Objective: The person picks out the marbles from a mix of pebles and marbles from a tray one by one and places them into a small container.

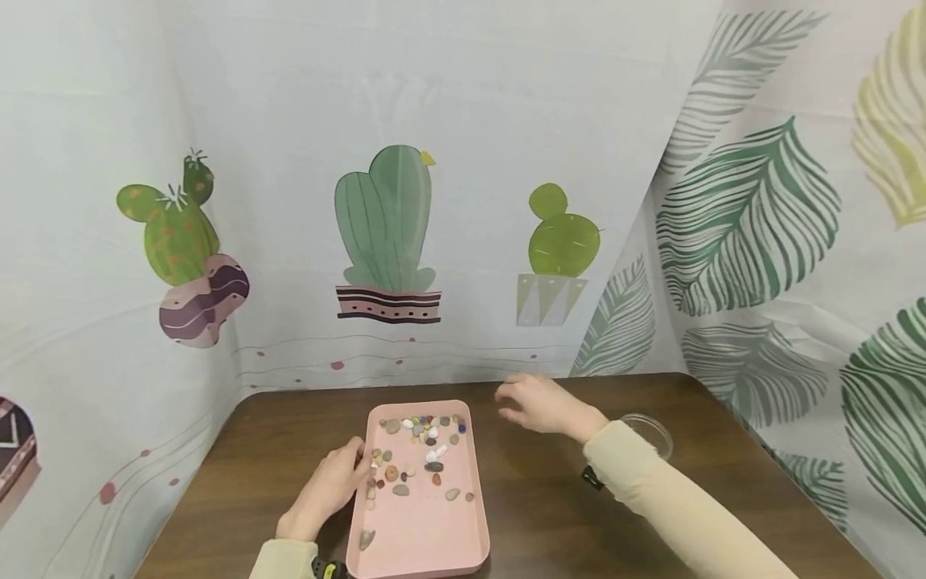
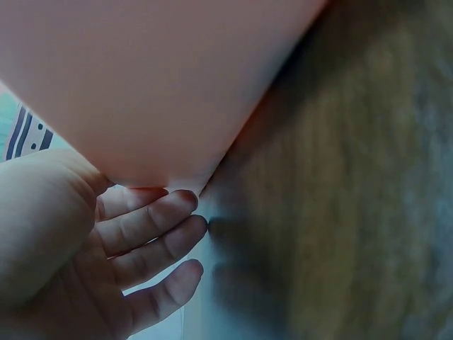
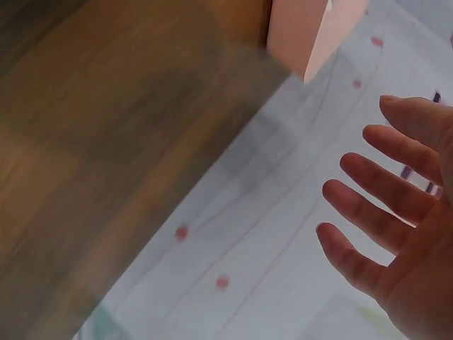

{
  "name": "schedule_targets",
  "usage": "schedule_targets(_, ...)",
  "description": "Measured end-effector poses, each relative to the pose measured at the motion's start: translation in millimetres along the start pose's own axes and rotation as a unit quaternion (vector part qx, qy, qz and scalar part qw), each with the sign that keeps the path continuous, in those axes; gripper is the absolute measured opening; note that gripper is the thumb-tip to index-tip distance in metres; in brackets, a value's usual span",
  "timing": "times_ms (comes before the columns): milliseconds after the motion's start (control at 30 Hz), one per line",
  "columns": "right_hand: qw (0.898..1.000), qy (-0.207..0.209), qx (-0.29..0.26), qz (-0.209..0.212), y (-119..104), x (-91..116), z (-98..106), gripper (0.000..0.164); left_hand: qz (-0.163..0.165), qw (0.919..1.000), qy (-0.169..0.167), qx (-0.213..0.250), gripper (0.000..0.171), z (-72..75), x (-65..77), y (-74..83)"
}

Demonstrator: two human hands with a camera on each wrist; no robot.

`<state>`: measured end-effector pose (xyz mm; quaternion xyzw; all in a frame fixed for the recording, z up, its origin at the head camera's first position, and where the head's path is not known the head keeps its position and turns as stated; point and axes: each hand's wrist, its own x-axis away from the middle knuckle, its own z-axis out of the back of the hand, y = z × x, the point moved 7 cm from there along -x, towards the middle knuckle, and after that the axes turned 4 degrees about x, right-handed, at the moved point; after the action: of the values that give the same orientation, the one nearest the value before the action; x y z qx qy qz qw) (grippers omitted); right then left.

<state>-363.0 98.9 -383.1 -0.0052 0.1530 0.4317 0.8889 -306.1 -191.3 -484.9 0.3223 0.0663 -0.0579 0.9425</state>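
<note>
My left hand (image 1: 329,486) is at the left side of a shallow pink tray (image 1: 427,547). In the left wrist view its fingers lie against the tray's outer wall (image 2: 184,85), and the thumb tip is hidden behind that wall as it pinches the rim. Many small pebbles (image 1: 401,490) in white, grey, brown, red and blue lie in the tray, mostly in its far half and along the left side. My right hand (image 1: 538,402) is raised right of the tray's far corner, fingers spread and slightly bent, holding nothing.
Beyond the right forearm sits a clear round dish (image 1: 651,434), partly covered by the sleeve (image 1: 625,454). The tray stands on a dark wooden table (image 1: 535,515). Behind its far edge hangs a white cloth (image 1: 477,241) printed with cacti and leaves.
</note>
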Motion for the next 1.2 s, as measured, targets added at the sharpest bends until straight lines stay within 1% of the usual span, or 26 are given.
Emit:
schedule_targets(133, 1.000, -0.009, -0.008, 0.023, -23.0, -27.1, -8.4, 0.019, 0.007, 1.0000, 0.004, 0.000, 0.009, 4.2, 1.4, 0.5)
schedule_targets(333, 0.998, -0.026, -0.041, 0.038, -54.0, -61.0, -12.4, 0.018, -0.001, 1.0000, 0.001, -0.002, 0.010, 6.4, 1.3, 1.8)
schedule_targets(433, 0.997, -0.037, -0.055, 0.034, -65.7, -76.0, -16.3, 0.018, -0.001, 0.9999, 0.005, -0.015, 0.010, 7.6, 1.1, 0.0)
schedule_targets(567, 0.996, -0.051, -0.077, 0.017, -77.3, -92.0, -23.5, 0.017, 0.000, 0.9996, 0.011, -0.025, 0.010, 8.7, -0.1, -1.3)
schedule_targets(667, 0.993, -0.068, -0.099, 0.004, -85.1, -99.1, -34.6, 0.020, 0.000, 0.9997, 0.011, -0.021, 0.010, 8.1, -0.9, -0.3)
schedule_targets(800, 0.985, -0.101, -0.139, -0.022, -95.4, -103.4, -54.6, 0.023, 0.001, 1.0000, 0.001, -0.006, 0.010, 3.8, -0.4, 0.7)
schedule_targets(900, 0.981, -0.112, -0.159, -0.011, -108.5, -106.3, -65.3, 0.022, 0.002, 1.0000, -0.005, 0.005, 0.010, 0.6, 0.6, 0.3)
schedule_targets(1033, 0.977, -0.115, -0.178, 0.012, -129.7, -109.4, -69.3, 0.017, 0.000, 1.0000, -0.002, 0.001, 0.009, 0.1, 0.9, -0.1)
schedule_targets(1100, 0.978, -0.114, -0.175, 0.015, -138.9, -110.5, -69.7, 0.014, -0.004, 1.0000, 0.003, -0.008, 0.009, 1.0, 0.8, 0.3)
schedule_targets(1200, 0.981, -0.105, -0.162, 0.033, -151.4, -111.9, -72.6, 0.009, -0.010, 0.9998, 0.005, -0.018, 0.008, 1.1, 0.3, 0.5)
